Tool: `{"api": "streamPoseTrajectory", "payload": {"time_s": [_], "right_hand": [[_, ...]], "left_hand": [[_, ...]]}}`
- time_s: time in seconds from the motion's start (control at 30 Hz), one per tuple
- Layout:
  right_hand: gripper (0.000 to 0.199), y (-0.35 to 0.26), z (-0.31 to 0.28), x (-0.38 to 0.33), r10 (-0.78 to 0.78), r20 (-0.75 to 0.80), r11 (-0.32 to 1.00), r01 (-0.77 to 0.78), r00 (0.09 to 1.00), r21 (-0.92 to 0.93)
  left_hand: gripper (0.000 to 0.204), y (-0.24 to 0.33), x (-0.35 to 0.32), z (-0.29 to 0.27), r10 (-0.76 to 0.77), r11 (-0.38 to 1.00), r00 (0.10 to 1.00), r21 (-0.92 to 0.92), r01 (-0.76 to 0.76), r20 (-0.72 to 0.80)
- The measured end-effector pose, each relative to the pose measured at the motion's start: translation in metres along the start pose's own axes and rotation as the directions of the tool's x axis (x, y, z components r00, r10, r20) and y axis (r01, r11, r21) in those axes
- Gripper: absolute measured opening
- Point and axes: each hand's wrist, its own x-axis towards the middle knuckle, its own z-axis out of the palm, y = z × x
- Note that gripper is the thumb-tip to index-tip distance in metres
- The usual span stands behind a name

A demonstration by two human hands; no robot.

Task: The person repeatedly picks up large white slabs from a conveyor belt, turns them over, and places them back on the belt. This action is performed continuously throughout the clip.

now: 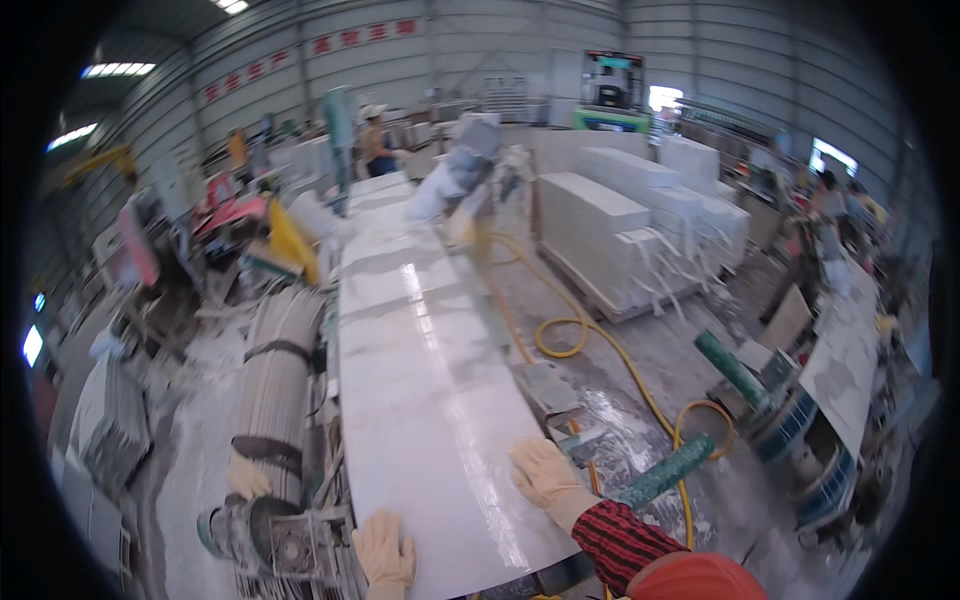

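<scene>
A long, pale, glossy stone slab (430, 450) runs away from me, with light reflected along its face. My left hand (384, 552), in a cream work glove, rests flat on its near left edge, fingers spread. Across from it, my right hand (545, 478) lies palm down over the right edge in a matching glove, fingers out. A red and black checked sleeve (620, 545) covers that forearm. Neither hand holds anything. An orange, rounded thing (697, 580) overlaps the sleeve at the lower edge; what it is I cannot tell.
Left of the slab are a cream glove (250, 476), a motor (270, 540) and a strapped bundle of strips (275, 380). A yellow hose (640, 375) winds over the wet floor beside green rollers (668, 470). Stone blocks (600, 225), a person (378, 145) and a forklift (612, 90) stand farther off.
</scene>
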Motion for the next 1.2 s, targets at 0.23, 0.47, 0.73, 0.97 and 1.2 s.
{"api": "streamPoseTrajectory", "payload": {"time_s": [0.23,0.47,0.73,0.97,1.2], "right_hand": [[0.041,0.003,0.002,-0.009,-0.005,-0.064,0.999,0.007,0.998,0.035],[0.037,0.001,0.009,-0.014,-0.042,-0.142,0.999,0.046,0.989,0.027],[0.030,0.004,0.011,-0.016,-0.080,-0.255,0.995,0.093,0.964,0.041],[0.032,0.003,0.007,-0.020,-0.087,-0.247,0.990,0.112,0.965,0.088],[0.032,-0.004,-0.005,-0.022,-0.066,-0.201,0.989,0.091,0.977,0.117]], "left_hand": [[0.054,-0.002,0.000,0.004,0.014,1.000,1.000,-0.012,-0.014,-0.002],[0.049,-0.020,-0.009,0.017,0.148,0.984,0.986,0.112,-0.138,-0.081],[0.050,-0.015,-0.014,0.012,0.174,0.983,0.977,0.087,-0.164,-0.124],[0.049,-0.011,-0.017,0.006,0.153,0.987,0.982,0.066,-0.147,-0.114],[0.050,-0.009,-0.022,0.003,0.137,0.989,0.986,0.063,-0.132,-0.091]]}}
